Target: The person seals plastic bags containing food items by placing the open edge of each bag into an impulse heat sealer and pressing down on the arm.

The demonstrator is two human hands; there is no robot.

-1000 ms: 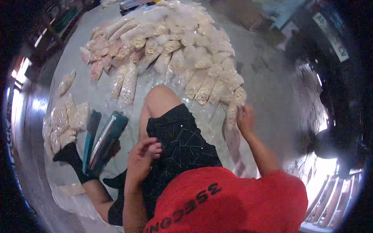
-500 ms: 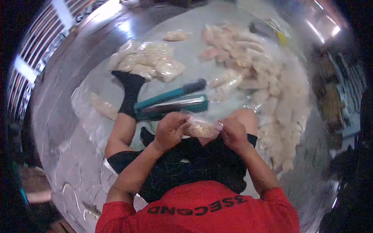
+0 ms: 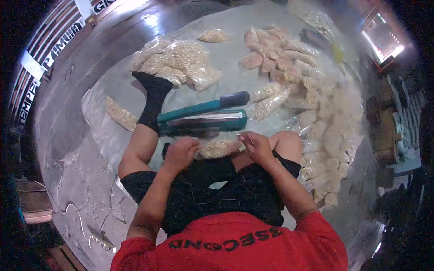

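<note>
Between my two hands, above my lap, is a small clear plastic bag of pale beans (image 3: 219, 149). My left hand (image 3: 181, 154), slightly blurred, is closed at the bag's left end. At the other end, my right hand (image 3: 257, 147) pinches the plastic between thumb and fingers. Just beyond the bag lies a teal hand-lever bag sealer (image 3: 203, 122), its dark-tipped lever (image 3: 199, 107) raised at an angle over the metal-topped base.
A heap of filled clear bags (image 3: 174, 61) lies past my left foot (image 3: 156, 90). One bag (image 3: 120, 114) rests left of my leg. Many more filled packs (image 3: 318, 131) cover the plastic sheet (image 3: 110, 86) on the right. A cable (image 3: 79, 217) runs along the concrete floor.
My hands have moved apart, the left one outward to the left and slightly down, with the bag lying more level between them. The view has shifted slightly.
</note>
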